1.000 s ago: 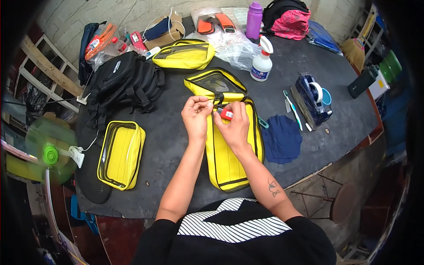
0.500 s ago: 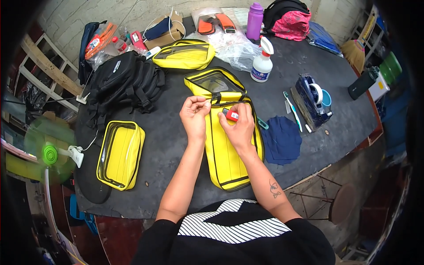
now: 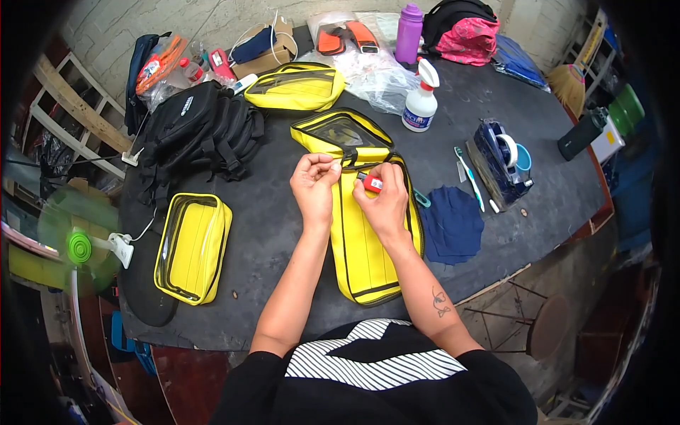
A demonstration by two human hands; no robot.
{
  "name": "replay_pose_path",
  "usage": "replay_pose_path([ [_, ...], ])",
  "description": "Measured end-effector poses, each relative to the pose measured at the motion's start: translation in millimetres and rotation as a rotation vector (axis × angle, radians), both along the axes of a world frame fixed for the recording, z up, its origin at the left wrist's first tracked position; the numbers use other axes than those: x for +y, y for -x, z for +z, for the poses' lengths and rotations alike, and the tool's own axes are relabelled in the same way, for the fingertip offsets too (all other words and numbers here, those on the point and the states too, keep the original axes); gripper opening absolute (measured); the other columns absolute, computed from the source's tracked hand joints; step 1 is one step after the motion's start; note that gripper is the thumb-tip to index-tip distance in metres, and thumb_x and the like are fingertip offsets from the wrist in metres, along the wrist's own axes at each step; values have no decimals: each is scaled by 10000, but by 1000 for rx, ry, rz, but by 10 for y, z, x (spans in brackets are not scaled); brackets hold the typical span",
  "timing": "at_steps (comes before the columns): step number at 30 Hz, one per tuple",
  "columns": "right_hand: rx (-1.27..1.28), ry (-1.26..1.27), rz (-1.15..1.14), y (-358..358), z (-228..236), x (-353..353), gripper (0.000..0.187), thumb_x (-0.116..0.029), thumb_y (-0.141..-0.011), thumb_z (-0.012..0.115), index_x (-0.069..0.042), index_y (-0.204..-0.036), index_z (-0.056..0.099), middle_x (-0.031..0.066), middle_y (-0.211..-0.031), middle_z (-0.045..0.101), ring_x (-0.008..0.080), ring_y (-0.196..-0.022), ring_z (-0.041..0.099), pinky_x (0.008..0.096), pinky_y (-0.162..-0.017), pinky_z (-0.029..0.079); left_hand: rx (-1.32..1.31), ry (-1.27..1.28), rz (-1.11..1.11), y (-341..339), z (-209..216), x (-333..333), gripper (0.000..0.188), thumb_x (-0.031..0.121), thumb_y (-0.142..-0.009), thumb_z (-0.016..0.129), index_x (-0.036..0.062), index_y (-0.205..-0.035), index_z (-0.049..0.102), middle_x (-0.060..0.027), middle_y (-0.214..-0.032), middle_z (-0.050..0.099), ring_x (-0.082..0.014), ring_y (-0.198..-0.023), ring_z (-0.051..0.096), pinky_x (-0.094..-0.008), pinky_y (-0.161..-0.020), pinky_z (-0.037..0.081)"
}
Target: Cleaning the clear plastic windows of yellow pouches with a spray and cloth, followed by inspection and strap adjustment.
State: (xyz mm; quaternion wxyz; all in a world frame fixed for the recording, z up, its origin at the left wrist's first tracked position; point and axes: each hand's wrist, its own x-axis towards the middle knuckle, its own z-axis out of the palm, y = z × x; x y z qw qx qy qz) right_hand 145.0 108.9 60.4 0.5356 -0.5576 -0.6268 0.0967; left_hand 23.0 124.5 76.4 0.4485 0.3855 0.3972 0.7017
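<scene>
In front of me a long yellow pouch (image 3: 363,263) with black trim lies on the table, its flap with a clear window (image 3: 341,133) at the far end. My right hand (image 3: 388,205) is closed around a red lighter (image 3: 373,183) over the pouch, the lighter's dark top pointing left. Thumb and fingers of my left hand (image 3: 313,190) are pinched together at the pouch's left edge, just below the flap. Whatever that pinch holds is too small to make out. A folded dark blue cloth (image 3: 455,225) lies right of the pouch.
Another yellow pouch (image 3: 193,248) lies at left, a third (image 3: 294,88) farther back. Around them are a black backpack (image 3: 191,127), spray bottle (image 3: 420,103), purple bottle (image 3: 409,34), toothbrush (image 3: 470,177) and tape dispenser (image 3: 496,159). A green fan (image 3: 80,247) spins at the left edge.
The pouch's flap end has shifted slightly left. My left hand has moved a touch to the right; my right hand keeps the lighter in nearly the same place.
</scene>
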Motion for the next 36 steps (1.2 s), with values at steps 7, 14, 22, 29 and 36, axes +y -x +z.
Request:
replay_pose_path([
  [7,14,-12,-12,9,11,-38,288,-136,-691,737,-35,-836,509,119,-816,525,328,-757,550,423,-680,447,-11,9,2,5,7,-14,163,-109,-797,640,-16,-923,596,-37,-812,635,-72,-733,581,-187,-717,454],
  [14,-32,14,-29,-49,-48,-12,303,-127,-720,769,-7,-857,527,124,-831,526,298,-746,559,372,-673,466,132,1,7,28,-116,103,126,-69,-841,613,-19,-955,593,-46,-829,636,-83,-741,589,-195,-723,461],
  [22,-106,-39,-165,-967,-6,-97,279,-137,-755,762,-23,-935,582,111,-886,549,254,-816,569,342,-733,469,589,364,-125,480,-493,-108,300,107,-865,670,3,-1137,594,-79,-924,638,-135,-885,592,-251,-820,462],
  [29,-633,207,-496,-1818,-642,-306,323,-319,-781,740,-107,-990,618,97,-1013,556,336,-1003,496,470,-849,368,874,391,-68,545,-451,-726,424,203,-826,715,60,-1198,569,-114,-1063,583,-203,-958,568,-332,-799,482],
  [36,-425,80,-47,-1286,-404,-433,249,-255,-805,726,-66,-928,620,93,-896,564,293,-890,509,398,-814,384,908,354,-230,635,-378,-909,599,-115,-764,558,94,-1322,496,-60,-940,528,-121,-740,488,-238,-737,455],
])
